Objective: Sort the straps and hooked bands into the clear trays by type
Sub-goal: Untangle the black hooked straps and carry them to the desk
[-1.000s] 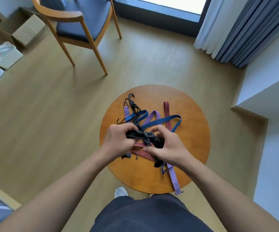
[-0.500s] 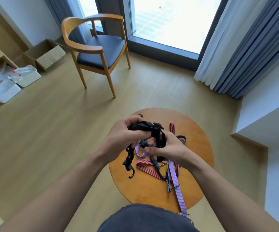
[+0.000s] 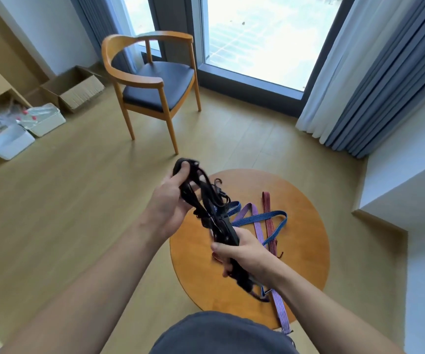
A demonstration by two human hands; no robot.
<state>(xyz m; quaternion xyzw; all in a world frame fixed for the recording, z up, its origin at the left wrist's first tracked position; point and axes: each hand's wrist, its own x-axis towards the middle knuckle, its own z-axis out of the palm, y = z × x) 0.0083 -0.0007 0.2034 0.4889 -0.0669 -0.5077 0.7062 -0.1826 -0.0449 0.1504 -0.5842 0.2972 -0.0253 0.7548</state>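
Fingers of left hand [image 3: 168, 203] and right hand [image 3: 247, 254] grip blurred black straps [image 3: 207, 210], probably tangled.

a tangled bundle of black hooked bands [image 3: 206, 200] is gripped at its top by the left hand [image 3: 170, 200] and lower down by the right hand [image 3: 244, 254], above the round wooden surface [image 3: 305, 251], where blue, purple and red striped straps [image 3: 265, 218] are spread.

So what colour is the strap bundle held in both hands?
The strap bundle is black; head view shows it.
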